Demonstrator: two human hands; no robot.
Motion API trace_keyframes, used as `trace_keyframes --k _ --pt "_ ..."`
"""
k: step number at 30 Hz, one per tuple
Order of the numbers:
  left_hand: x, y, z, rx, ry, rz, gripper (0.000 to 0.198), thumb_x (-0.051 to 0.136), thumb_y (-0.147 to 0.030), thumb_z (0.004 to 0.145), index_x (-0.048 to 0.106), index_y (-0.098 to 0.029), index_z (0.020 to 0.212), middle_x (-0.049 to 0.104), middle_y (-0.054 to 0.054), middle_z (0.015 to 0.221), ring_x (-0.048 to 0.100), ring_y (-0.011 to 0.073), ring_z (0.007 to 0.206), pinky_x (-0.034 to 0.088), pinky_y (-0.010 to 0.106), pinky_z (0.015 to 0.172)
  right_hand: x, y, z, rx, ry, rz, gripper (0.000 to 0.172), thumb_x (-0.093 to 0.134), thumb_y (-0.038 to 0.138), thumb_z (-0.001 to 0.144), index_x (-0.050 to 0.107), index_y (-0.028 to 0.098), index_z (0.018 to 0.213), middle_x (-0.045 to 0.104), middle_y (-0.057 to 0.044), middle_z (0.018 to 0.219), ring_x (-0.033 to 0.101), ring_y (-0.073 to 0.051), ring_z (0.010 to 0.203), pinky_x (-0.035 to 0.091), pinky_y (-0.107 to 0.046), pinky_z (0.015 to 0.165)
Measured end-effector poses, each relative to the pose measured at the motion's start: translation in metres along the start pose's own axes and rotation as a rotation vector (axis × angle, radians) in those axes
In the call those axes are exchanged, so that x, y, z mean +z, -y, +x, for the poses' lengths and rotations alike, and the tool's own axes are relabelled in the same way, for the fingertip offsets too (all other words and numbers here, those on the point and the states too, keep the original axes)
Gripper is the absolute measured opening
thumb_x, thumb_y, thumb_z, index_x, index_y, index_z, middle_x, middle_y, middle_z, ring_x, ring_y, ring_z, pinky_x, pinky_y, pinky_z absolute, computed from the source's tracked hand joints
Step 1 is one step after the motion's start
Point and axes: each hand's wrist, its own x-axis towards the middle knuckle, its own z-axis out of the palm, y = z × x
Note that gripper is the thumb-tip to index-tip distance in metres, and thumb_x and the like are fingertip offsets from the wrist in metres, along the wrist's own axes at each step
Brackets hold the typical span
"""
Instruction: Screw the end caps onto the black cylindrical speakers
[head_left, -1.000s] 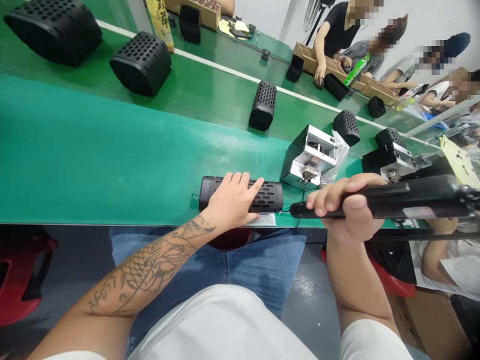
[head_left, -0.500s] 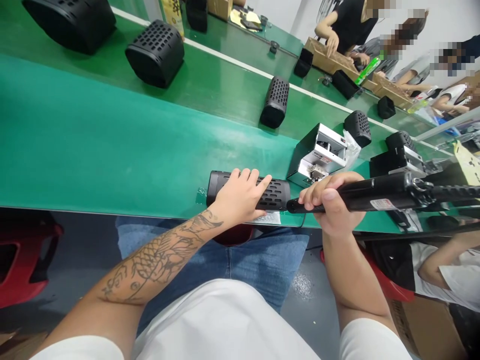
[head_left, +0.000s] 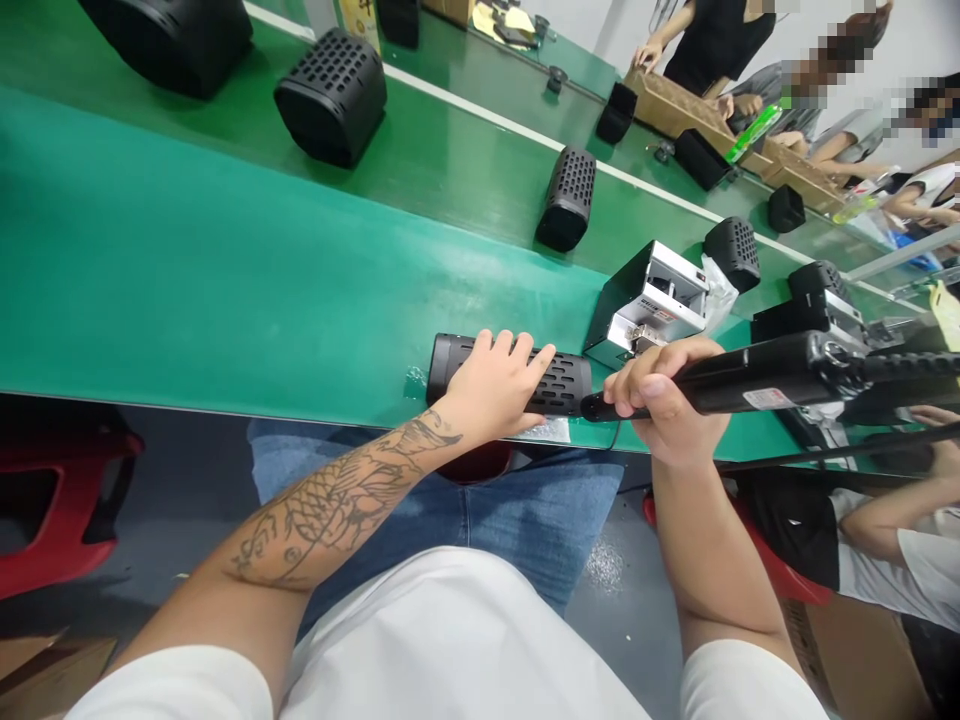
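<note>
1. Resting on a black speaker housing [head_left: 564,383], the left hand [head_left: 495,385] has its fingers stretched out and a little spread over the top. The thumb is hidden, so it cannot be told if the hand clasps the housing from the near side.
2. The speaker housing is a long cylinder with rows of slots. It lies on its side on the green bench [head_left: 225,290], close to the near edge and directly in front of the person.
3. The right hand [head_left: 667,412] is closed as a fist around an electric screwdriver [head_left: 757,372], with all fingers wrapped on its front part.
4. The electric screwdriver is almost level, and its tip points left at the right end of the housing. Whether the tip touches the housing cannot be told.
5. A small white label [head_left: 549,431] lies on the bench edge, just beside the left hand.
6. Behind the right hand stands a silver feeder box [head_left: 652,300], with a clear plastic bag [head_left: 718,290] next to it.
7. Farther on the green belt [head_left: 450,160] several other black housings [head_left: 566,198] stand well apart from each other.
8. At the far side other people [head_left: 712,45] have their hands at cardboard boxes [head_left: 675,105].
</note>
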Motion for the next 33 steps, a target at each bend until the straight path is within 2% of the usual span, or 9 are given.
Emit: trace_keyframes --k 7,11,17,22,26,29,31,33 --pt "0.000 -0.001 0.001 0.002 -0.014 -0.018 0.106 0.094 -0.062 0.113 0.058 -0.005 0.194 0.076 0.037 0.167 0.070 0.0566 0.150 0.047 0.065 0.128 0.002 -0.005 0.003 0.006 0.011 0.020 0.051 0.117 0.052 0.094 0.072 0.028 0.091 0.067 0.012 0.060 0.055 -0.010 0.041 0.067 -0.028 0.054" --pt "-0.002 -0.002 0.002 -0.005 0.005 -0.025 0.107 0.094 -0.062 0.113 0.056 -0.007 0.196 0.074 0.037 0.171 0.070 0.0577 0.153 0.047 0.067 0.132 0.001 -0.007 0.003 -0.004 0.068 0.052 0.053 0.116 0.049 0.096 0.068 0.028 0.085 0.066 0.012 0.057 0.053 -0.009 0.039 0.067 -0.027 0.054" --pt "-0.003 -0.003 0.002 -0.007 0.030 -0.002 0.108 0.092 -0.063 0.114 0.053 -0.008 0.199 0.075 0.036 0.174 0.072 0.0572 0.152 0.046 0.068 0.135 -0.003 -0.012 0.004 0.024 0.098 0.061 0.059 0.116 0.053 0.095 0.063 0.030 0.083 0.063 0.013 0.055 0.048 -0.009 0.037 0.064 -0.028 0.051" --pt "0.000 -0.002 0.002 -0.013 0.013 -0.001 0.108 0.092 -0.063 0.113 0.055 -0.009 0.198 0.074 0.036 0.175 0.071 0.0567 0.152 0.045 0.068 0.136 0.000 -0.015 0.001 0.031 0.082 0.073 0.059 0.116 0.054 0.095 0.064 0.029 0.083 0.063 0.012 0.056 0.051 -0.010 0.040 0.063 -0.028 0.052" --pt "-0.001 -0.004 0.001 -0.023 0.012 0.006 0.110 0.090 -0.063 0.114 0.052 -0.006 0.199 0.075 0.037 0.173 0.071 0.0575 0.153 0.045 0.068 0.135 -0.002 -0.008 0.000 0.019 0.067 0.044 0.052 0.114 0.055 0.098 0.070 0.028 0.090 0.066 0.011 0.060 0.057 -0.011 0.044 0.066 -0.030 0.056" --pt "0.002 -0.013 0.001 -0.083 0.021 0.011 0.113 0.089 -0.064 0.115 0.048 -0.003 0.201 0.073 0.040 0.177 0.072 0.0596 0.155 0.047 0.070 0.136 -0.022 -0.004 0.018 -0.071 -0.059 0.014 0.047 0.110 0.061 0.100 0.075 0.030 0.102 0.063 0.013 0.061 0.057 -0.014 0.042 0.062 -0.032 0.050" --pt "0.005 -0.021 0.002 -0.130 0.011 0.009 0.115 0.090 -0.064 0.114 0.048 -0.002 0.201 0.069 0.043 0.183 0.071 0.0624 0.158 0.049 0.073 0.137 -0.044 -0.006 0.039 -0.165 -0.234 -0.080 0.050 0.109 0.068 0.100 0.075 0.032 0.104 0.060 0.013 0.062 0.058 -0.015 0.042 0.059 -0.034 0.048" --pt "0.010 -0.027 0.002 -0.147 -0.030 -0.009 0.114 0.092 -0.064 0.114 0.051 -0.002 0.199 0.066 0.043 0.187 0.070 0.0644 0.163 0.050 0.076 0.138 -0.069 -0.016 0.063 -0.220 -0.392 -0.221 0.053 0.111 0.073 0.095 0.075 0.034 0.100 0.064 0.011 0.063 0.062 -0.017 0.047 0.060 -0.037 0.052"
